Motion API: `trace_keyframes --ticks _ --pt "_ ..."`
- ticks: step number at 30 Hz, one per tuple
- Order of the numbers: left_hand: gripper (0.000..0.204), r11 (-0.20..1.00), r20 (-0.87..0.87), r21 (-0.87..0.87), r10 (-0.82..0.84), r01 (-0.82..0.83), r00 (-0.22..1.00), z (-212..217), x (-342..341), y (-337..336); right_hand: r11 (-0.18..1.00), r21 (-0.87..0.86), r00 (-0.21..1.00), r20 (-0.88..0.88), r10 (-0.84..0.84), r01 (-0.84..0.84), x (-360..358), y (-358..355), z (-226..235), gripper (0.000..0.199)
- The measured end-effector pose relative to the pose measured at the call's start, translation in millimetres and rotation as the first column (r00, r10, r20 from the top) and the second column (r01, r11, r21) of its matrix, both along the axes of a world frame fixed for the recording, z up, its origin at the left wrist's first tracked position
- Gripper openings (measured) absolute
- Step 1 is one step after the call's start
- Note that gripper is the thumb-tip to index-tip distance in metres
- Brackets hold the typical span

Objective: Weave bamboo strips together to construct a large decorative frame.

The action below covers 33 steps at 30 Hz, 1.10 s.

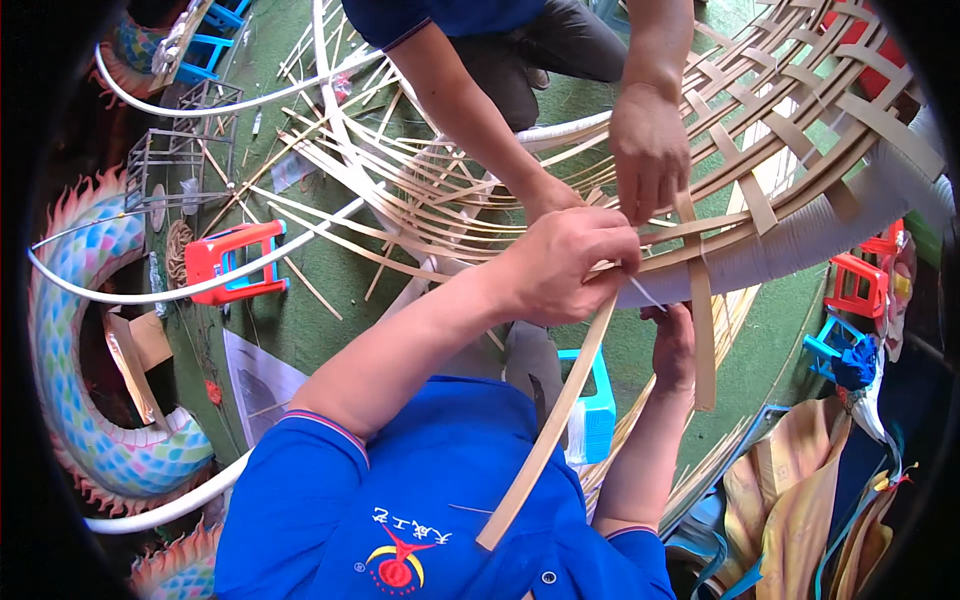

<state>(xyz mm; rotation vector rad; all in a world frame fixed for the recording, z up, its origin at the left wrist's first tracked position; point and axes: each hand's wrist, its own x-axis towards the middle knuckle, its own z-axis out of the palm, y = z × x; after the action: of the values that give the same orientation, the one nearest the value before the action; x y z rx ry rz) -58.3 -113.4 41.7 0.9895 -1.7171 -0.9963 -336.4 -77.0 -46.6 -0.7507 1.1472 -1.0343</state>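
Observation:
My left hand (pixel 565 262) is closed at the rim of a woven lattice of bamboo strips (pixel 715 165), its fingertips pressed on the strips. From beneath it a loose flat bamboo strip (pixel 545 440) hangs down across my blue shirt. My right hand (pixel 675 345) is below the rim, with a thin white strip (pixel 648 292) running from its fingertips up toward my left hand. Another bamboo strip (pixel 703 335) hangs beside it. Just beyond, a co-worker's two hands (pixel 648 150) work at the same rim; what they pinch is partly hidden.
A thick white-wrapped tube (pixel 800 240) runs along the lattice. Red stool (pixel 237 262) and blue stool (pixel 592 410) stand on the green floor (pixel 330 345). A scaled, colourful curved body (pixel 75 330) lies left; yellow-brown leaf-like pieces (pixel 785 490) are at lower right. Loose strips spread behind.

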Motion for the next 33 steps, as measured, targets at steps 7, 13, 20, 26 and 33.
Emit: trace_keyframes --ticks 7,13,20,26,33 --pt "0.011 0.996 0.099 -0.070 0.061 -0.054 0.993 1 8 -7 1.000 0.018 1.000 -0.026 -0.016 0.017 11 2 -2 0.024" --pt "0.009 0.964 0.238 -0.131 0.258 -0.232 0.936 0 -10 -7 0.996 -0.032 0.996 0.006 -0.085 0.085 22 -9 -4 0.028" --pt "0.005 0.967 0.368 -0.127 0.253 -0.221 0.895 5 -19 -15 0.993 -0.116 0.997 0.072 -0.023 0.031 14 -18 -2 0.028" --pt "0.006 0.991 0.307 -0.013 0.129 -0.131 0.943 10 -3 -36 0.974 -0.198 0.989 -0.076 -0.125 0.108 12 -28 -5 0.030" --pt "0.008 0.989 0.160 0.056 0.130 -0.140 0.979 13 12 -38 0.984 -0.176 0.994 -0.106 -0.012 -0.007 6 -44 -6 0.032"
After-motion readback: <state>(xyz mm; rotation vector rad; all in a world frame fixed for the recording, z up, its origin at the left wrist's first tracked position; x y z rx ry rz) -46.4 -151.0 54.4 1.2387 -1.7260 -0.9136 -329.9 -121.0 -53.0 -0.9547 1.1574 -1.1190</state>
